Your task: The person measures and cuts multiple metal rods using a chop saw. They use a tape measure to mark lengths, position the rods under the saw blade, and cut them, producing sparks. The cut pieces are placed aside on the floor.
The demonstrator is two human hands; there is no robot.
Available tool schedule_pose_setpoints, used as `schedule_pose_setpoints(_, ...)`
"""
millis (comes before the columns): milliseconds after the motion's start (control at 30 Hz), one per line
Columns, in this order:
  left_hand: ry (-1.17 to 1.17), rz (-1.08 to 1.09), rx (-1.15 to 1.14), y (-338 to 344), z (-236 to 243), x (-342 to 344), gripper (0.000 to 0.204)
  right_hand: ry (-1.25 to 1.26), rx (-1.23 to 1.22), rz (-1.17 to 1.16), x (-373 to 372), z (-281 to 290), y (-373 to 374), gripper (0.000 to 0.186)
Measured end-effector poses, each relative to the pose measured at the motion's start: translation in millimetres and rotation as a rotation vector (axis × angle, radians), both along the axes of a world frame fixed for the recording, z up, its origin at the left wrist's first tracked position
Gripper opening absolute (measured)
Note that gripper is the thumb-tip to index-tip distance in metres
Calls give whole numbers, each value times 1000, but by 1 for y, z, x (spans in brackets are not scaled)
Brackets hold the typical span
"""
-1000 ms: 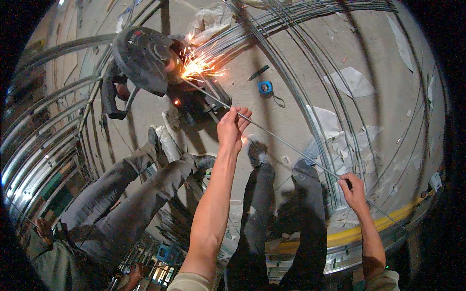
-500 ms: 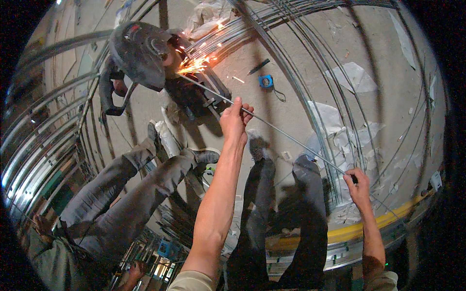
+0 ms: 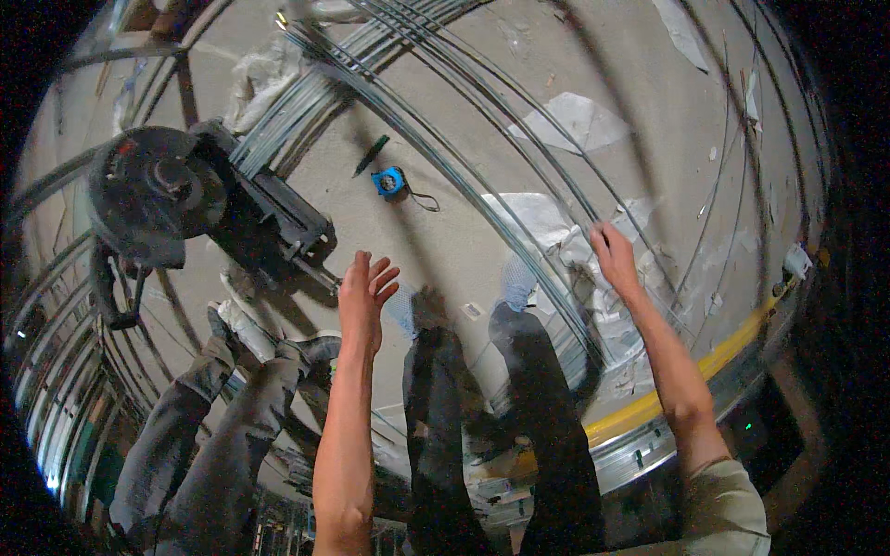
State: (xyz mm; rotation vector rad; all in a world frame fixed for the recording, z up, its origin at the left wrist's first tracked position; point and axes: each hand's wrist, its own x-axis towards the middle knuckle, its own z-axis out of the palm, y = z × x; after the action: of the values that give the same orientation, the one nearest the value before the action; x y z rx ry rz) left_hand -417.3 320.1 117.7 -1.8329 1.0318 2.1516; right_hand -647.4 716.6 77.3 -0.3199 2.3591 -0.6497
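Observation:
My left hand [image 3: 364, 295] is raised with its fingers apart and nothing in it, close to the clamp end of the chop saw [image 3: 153, 199]. Over to the right, my right hand [image 3: 616, 258] has its fingers closed on a thin metal rod [image 3: 556, 176] at the edge of the long loose rods. A thick bundle of cut rods [image 3: 297, 111] lies against the saw's base [image 3: 278, 218]. On the floor ahead of my left hand are a blue tape measure [image 3: 388, 182] and a dark pen-like marker [image 3: 372, 155].
Another person's legs [image 3: 222, 417] stretch out at my left, near the saw. White sheet scraps [image 3: 570, 122] and crumpled wrapping [image 3: 264, 88] litter the floor. A yellow strip [image 3: 714, 366] curves along the right, and stacked metal profiles [image 3: 56, 371] stand at far left.
The sparks have stopped. The rod that both hands held at the saw has left my left hand, which has opened. My right hand has moved up to the loose rods; the view has shifted right.

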Motion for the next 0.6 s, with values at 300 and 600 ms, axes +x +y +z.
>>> schedule_pose_setpoints(300,-142,5,57,44,-43,39,66,327,174,194,-24,-164,-42,39)
schedule_pose_setpoints(600,-84,-46,46,51,-42,35,53,-102,141,127,58,-176,-92,30)
